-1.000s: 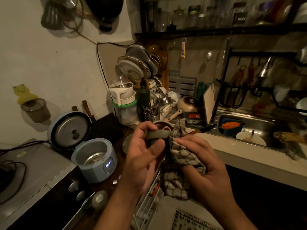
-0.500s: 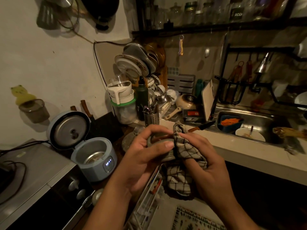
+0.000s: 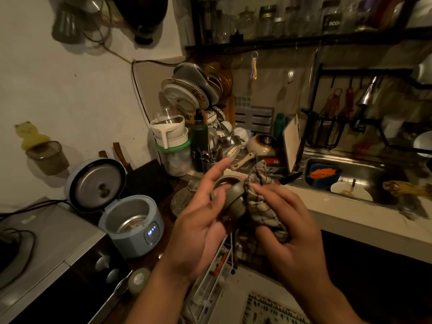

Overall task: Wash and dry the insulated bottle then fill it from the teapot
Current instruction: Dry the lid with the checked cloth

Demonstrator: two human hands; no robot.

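Drying step, by the look!
Left hand [image 3: 201,220] holds the grey-green lid [image 3: 233,197], right hand [image 3: 289,232] grips the checked cloth [image 3: 264,206] against it; the inside likely wants wiping next.

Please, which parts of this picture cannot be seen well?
Head view only:
- Grey cap: its far side is covered by the left hand and by the checked cloth in the right hand.
- Shelf jars: labels blurred and dim.
- White dish: cut off by the right edge.
- Teapot: not to be told apart in the dark clutter.
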